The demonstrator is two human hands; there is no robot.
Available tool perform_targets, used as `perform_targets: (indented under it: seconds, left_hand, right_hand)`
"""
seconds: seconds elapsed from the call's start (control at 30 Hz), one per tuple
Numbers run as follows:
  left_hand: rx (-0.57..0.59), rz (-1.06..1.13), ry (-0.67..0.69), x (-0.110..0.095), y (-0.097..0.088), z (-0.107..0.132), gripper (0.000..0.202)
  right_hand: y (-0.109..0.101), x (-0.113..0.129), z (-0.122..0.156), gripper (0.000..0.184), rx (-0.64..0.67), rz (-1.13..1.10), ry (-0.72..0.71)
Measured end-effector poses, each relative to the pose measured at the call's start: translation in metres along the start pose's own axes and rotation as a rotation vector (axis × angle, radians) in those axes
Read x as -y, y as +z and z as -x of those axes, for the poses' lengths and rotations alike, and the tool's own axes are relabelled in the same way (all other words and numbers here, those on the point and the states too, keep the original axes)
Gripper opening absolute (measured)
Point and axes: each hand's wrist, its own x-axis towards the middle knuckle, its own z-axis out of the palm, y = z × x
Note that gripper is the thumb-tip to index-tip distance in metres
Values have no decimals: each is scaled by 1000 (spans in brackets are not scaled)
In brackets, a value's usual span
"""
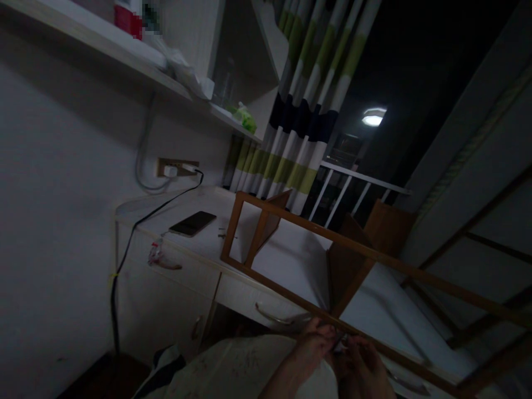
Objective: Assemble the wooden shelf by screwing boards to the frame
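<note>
A brown wooden frame (316, 230) with slanted inner boards lies across a white desk (195, 244). At the bottom of the view my left hand (310, 346) and my right hand (363, 368) meet at the frame's near rail. Both have their fingers curled and pinched together around something small between them, too dark to name. A dark phone (192, 223) rests on the desk to the left of the frame, well away from both hands.
A black cable (137, 230) runs from a wall socket (177, 167) down past the desk's drawers (266, 310). Above is a shelf (124, 55) with a red container and bags. A striped curtain (299, 127) and a white railing (353, 191) stand behind.
</note>
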Motion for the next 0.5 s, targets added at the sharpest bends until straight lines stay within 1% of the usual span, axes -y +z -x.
perform_targets:
  seconds: [0.07, 0.2, 0.33, 0.4, 0.43, 0.47, 0.5]
  left_hand:
    - [-7, -2, -15, -1, 1, 2, 49]
    - [-7, -20, -6, 0, -1, 2, 47]
    - [21, -2, 23, 3, -4, -1, 45]
    - [25, -4, 33, 4, -6, -2, 45]
    - [23, -10, 33, 5, -6, -2, 45]
    - [19, -17, 31, 5, -7, -2, 45]
    - [13, -21, 27, 5, -7, -3, 47]
  right_hand:
    - [-3, -1, 2, 32, 30, 132, -67]
    - [-2, -11, 5, 33, 105, 494, -254]
    - [3, -23, 8, 37, 92, 789, -386]
    - [3, -23, 10, 38, 113, 847, -420]
    - [3, -21, 11, 38, 130, 840, -427]
    - [2, -18, 11, 38, 138, 796, -414]
    - [2, -14, 12, 37, 107, 694, -358]
